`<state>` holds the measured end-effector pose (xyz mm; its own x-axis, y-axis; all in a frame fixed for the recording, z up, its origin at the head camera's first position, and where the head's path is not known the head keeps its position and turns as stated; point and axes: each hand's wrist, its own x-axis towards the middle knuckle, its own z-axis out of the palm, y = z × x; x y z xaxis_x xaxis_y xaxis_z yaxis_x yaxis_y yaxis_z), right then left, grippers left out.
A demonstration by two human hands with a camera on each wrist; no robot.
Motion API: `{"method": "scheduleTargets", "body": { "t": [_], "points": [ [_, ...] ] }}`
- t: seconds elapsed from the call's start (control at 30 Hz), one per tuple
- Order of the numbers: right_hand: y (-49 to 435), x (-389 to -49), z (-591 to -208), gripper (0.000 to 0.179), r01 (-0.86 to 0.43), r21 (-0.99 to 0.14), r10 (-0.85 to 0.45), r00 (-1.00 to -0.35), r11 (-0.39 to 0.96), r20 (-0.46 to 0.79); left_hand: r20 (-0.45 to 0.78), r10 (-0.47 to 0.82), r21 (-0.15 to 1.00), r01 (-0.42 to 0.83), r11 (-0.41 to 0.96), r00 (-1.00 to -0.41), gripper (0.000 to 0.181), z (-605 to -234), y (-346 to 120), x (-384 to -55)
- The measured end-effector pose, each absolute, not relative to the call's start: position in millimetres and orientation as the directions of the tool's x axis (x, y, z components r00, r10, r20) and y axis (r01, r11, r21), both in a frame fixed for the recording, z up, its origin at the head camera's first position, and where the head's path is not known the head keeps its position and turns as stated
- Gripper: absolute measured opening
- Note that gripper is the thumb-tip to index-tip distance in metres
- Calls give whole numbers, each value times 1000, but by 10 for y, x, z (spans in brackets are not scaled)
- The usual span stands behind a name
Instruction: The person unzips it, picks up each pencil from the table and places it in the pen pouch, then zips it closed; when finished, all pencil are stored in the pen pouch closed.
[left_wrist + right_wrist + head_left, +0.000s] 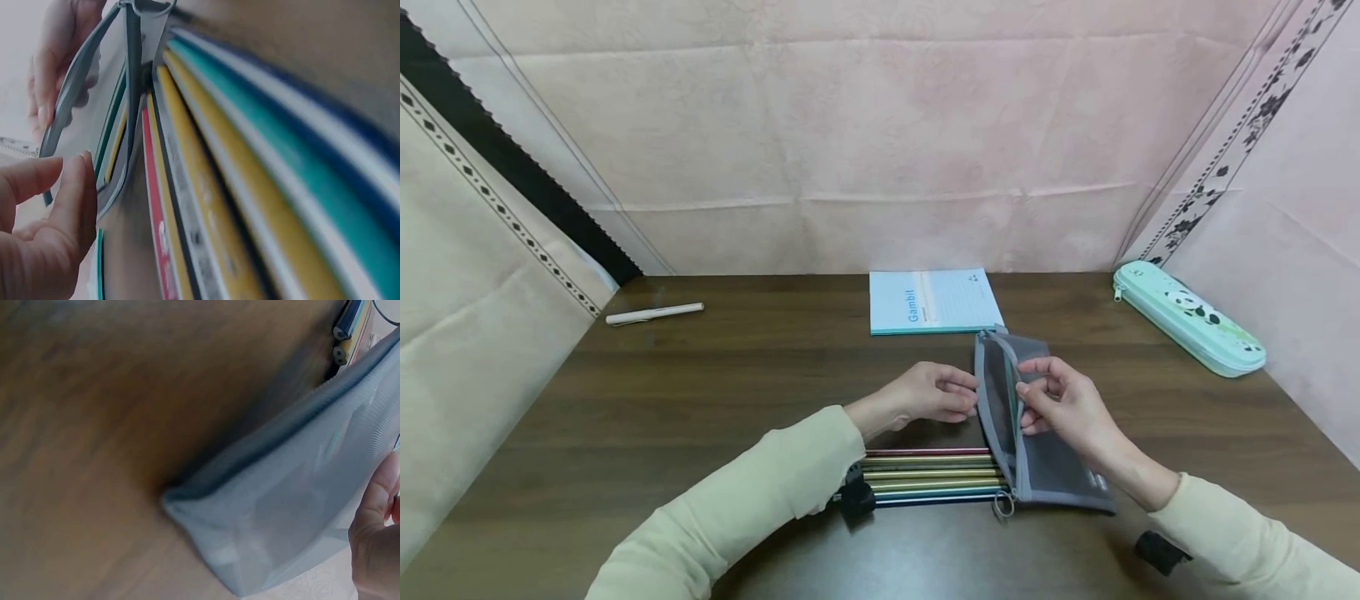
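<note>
A grey mesh zip pouch (1056,462) lies with its mouth spread toward the left. My right hand (1067,408) pinches the right rim of that mouth between thumb and fingers. At the opposite rim is my left hand (936,392), its fingertips close to the edge; in the left wrist view thumb and fingers (78,194) stand apart. Green and yellow slender sticks (114,140) show inside the pouch. Several coloured pencils (928,473), in red, gold, teal and dark blue, lie in a row below my left hand, their right ends at the pouch mouth. My left sleeve hides their other ends.
Behind the pouch lies a light blue notebook (898,302) marked Gambit. A mint pencil case (1187,321) with pandas sits at the right back, by the cloth wall. A white pen (655,313) rests at the far left of the brown table (737,358).
</note>
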<state>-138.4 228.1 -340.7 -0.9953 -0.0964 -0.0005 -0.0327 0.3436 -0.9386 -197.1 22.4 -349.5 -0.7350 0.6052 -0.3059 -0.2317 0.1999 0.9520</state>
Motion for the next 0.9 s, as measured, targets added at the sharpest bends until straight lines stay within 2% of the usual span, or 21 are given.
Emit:
{"method": "scheduleTargets", "body": {
  "t": [0.17, 0.33, 0.63, 0.73, 0.9],
  "points": [
    [2280, -1373, -3416, 37, -38, -943, -107, -994, 330, 2, -315, 620, 949, -234, 211, -719, 41, -3510, 350, -1931],
    [2243, -1366, -3428, 35, -51, -946, -122, -992, 321, 12, -332, 571, 941, -220, 257, -751, 51, -3566, 560, -1857],
    [2187, -1358, -3407, 34, -47, -948, -122, -992, 314, 9, -335, 491, 936, -224, 271, -804, 40, -3634, 770, -1810],
    [2188, -1357, -3395, 34, -41, -948, -116, -993, 315, 5, -322, 520, 942, -211, 262, -791, 41, -3624, 734, -1827],
    [2242, -1365, -3368, 34, -47, -944, -99, -995, 327, 15, -299, 627, 951, -168, 261, -720, 38, -3564, 408, -1917]
  ]
}}
